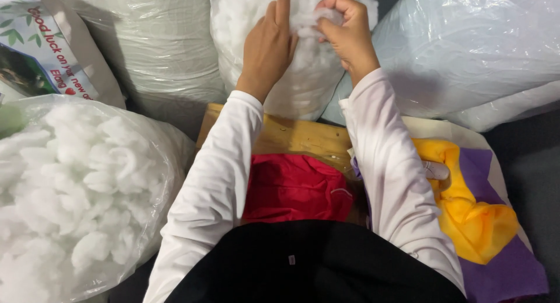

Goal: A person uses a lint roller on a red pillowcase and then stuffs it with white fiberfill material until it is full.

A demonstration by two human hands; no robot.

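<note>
Head view: past a red cloth (294, 189) on the wooden board (294, 133), both white-sleeved arms reach forward to the open stuffing bag (245, 23) just beyond the board. The right hand (349, 37) is closed, pinching a tuft (319, 18) of white stuffing at the bag's mouth. The left hand (268, 49), just left of the tuft, rests flat against the stuffing, one finger pointing straight up, gripping nothing.
</note>
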